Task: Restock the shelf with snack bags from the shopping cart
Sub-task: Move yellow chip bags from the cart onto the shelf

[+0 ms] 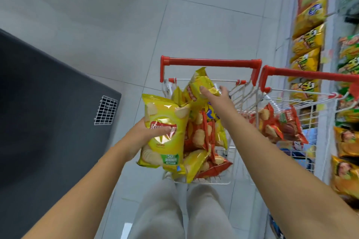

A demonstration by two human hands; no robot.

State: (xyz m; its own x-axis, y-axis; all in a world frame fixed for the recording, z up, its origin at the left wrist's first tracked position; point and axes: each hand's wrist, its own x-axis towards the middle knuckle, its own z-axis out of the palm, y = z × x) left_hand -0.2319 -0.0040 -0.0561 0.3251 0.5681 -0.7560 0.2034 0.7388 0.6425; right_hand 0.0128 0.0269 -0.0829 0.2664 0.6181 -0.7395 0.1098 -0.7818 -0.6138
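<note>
A white wire shopping cart (233,181) with a red handle stands in front of me, filled with several yellow and red snack bags. My left hand (143,134) holds a large yellow chip bag (165,132) upright at the cart's left edge, thumb across its front. My right hand (215,96) reaches over the cart and grips a second yellow chip bag (198,85) lifted above the pile. Red chip bags (202,134) lie in the cart below. The shelf (330,25) on the right carries rows of yellow, orange and green snack bags.
A second red-handled cart (310,101) with red bags stands between the first cart and the shelf. A dark grey cabinet (48,112) with a small white wire rack on its side fills the left. Grey tiled floor lies ahead. My legs are below the cart.
</note>
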